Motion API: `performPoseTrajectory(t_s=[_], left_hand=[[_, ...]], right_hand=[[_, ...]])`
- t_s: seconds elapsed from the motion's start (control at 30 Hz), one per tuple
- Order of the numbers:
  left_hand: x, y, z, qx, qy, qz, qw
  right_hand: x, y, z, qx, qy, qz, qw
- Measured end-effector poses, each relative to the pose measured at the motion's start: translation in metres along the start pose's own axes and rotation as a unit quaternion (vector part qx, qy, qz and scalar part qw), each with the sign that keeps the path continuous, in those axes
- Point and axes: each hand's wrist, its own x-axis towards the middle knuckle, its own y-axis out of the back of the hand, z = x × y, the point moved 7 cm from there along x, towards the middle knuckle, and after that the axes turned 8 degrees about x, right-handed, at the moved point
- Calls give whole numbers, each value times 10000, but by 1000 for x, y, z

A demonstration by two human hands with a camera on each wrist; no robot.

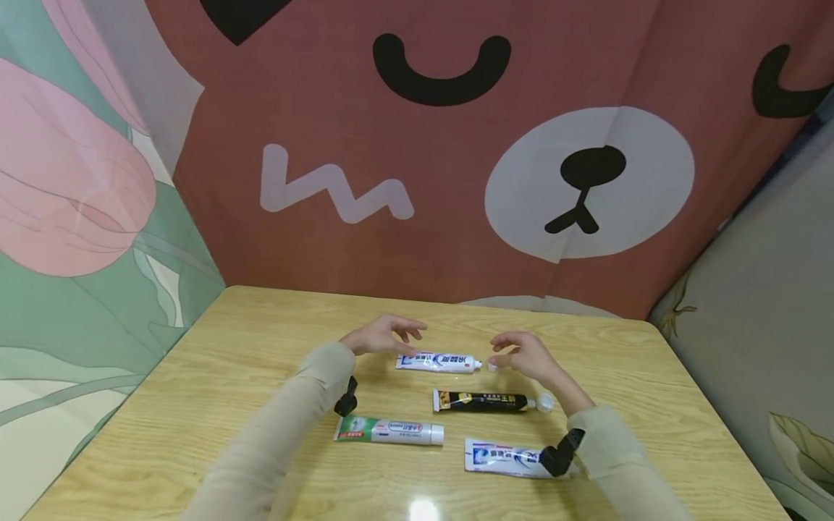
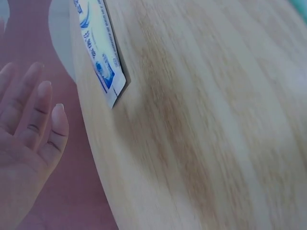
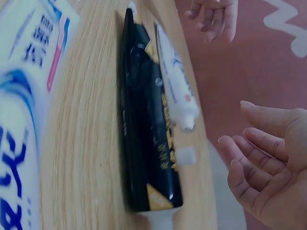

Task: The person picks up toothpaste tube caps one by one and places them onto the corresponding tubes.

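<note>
A white-and-blue toothpaste tube (image 1: 438, 362) lies at the back of the table, its nozzle bare and pointing right. Its small white cap (image 3: 186, 155) is on the wood just past the nozzle. My left hand (image 1: 386, 335) hovers at the tube's tail end with relaxed fingers, holding nothing. By the cap, my right hand (image 1: 526, 356) is raised with fingers loosely bent and nothing between them. In front lies a black toothpaste tube (image 1: 482, 401), a round whitish cap (image 1: 544, 402) at its nozzle end.
Nearer the front are a green-and-white toothpaste tube (image 1: 389, 430) on the left and another white-and-blue tube (image 1: 502, 459) on the right, partly hidden by the right wrist camera (image 1: 562, 453). A patterned cloth (image 1: 449, 239) hangs behind the wooden table (image 1: 274, 318).
</note>
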Motion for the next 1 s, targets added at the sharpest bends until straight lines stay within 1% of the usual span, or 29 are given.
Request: performPoseTrajectory(t_s=[0.17, 0.33, 0.47, 0.63, 0.8, 1.0], left_hand=[[11, -5, -5, -8, 102, -71, 9999], [21, -10, -10, -79, 185, -74, 9998], [27, -16, -16, -69, 442, -133, 9989], [29, -20, -19, 29, 673, -166, 9976], [31, -23, -22, -55, 722, -227, 9971], [36, -30, -28, -333, 702, -317, 9965]], right_hand=[[5, 2, 14, -20, -63, 15, 10000], [10, 3, 24, -184, -59, -130, 9997], [14, 3, 32, -183, -173, -249, 9994], [17, 3, 43, -42, -350, -309, 9989], [19, 2, 50, 114, -489, -315, 9982], [19, -2, 53, 188, -582, -395, 9973]])
